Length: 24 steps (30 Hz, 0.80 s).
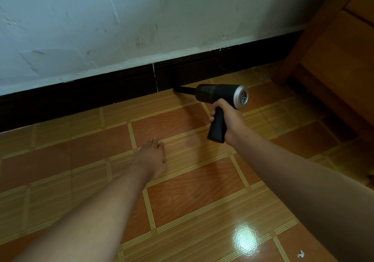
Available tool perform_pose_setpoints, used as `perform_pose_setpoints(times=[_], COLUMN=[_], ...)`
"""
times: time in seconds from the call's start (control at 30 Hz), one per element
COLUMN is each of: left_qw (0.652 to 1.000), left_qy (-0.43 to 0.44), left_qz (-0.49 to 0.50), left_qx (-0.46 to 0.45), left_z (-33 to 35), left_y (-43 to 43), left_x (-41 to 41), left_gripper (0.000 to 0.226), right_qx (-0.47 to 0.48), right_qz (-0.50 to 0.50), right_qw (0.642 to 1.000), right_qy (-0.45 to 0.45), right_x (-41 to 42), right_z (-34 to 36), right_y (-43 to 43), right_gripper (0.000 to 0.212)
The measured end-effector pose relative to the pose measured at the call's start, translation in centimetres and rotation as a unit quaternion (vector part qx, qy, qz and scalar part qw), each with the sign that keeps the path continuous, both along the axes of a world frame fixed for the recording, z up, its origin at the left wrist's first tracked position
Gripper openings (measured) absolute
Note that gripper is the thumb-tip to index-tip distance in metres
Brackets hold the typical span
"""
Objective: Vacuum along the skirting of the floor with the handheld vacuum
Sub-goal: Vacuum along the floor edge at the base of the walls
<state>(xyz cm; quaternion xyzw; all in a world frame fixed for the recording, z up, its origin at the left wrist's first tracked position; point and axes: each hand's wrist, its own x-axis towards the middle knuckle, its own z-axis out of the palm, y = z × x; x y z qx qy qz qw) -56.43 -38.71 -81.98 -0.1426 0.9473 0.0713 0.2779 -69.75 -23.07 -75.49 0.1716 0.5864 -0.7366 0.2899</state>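
Observation:
My right hand grips the black handle of the handheld vacuum, a dark pistol-shaped body with a silver vented rear cap. Its narrow black nozzle points left and reaches the foot of the dark skirting, just right of a joint in the board. My left hand lies flat on the orange tiled floor, fingers straight, a little to the left of the vacuum and nearer to me.
A scuffed white wall rises above the skirting. A wooden door or cabinet stands at the right, where the skirting ends. A small white scrap lies on the tiles near the bottom right.

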Motion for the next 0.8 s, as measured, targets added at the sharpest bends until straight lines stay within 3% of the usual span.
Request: perform_pose_setpoints(times=[0.8], left_qw=[1.0], left_qy=[-0.007], left_qz=[0.001], left_qx=[0.001], left_z=[0.3], left_y=[0.0], left_x=[0.0], left_gripper=[0.069], right_qx=[-0.07], right_qz=[-0.14], right_qw=[0.988], right_qy=[0.018], right_x=[-3.7], right_z=[1.3], right_y=[4.6], right_gripper=[0.007])
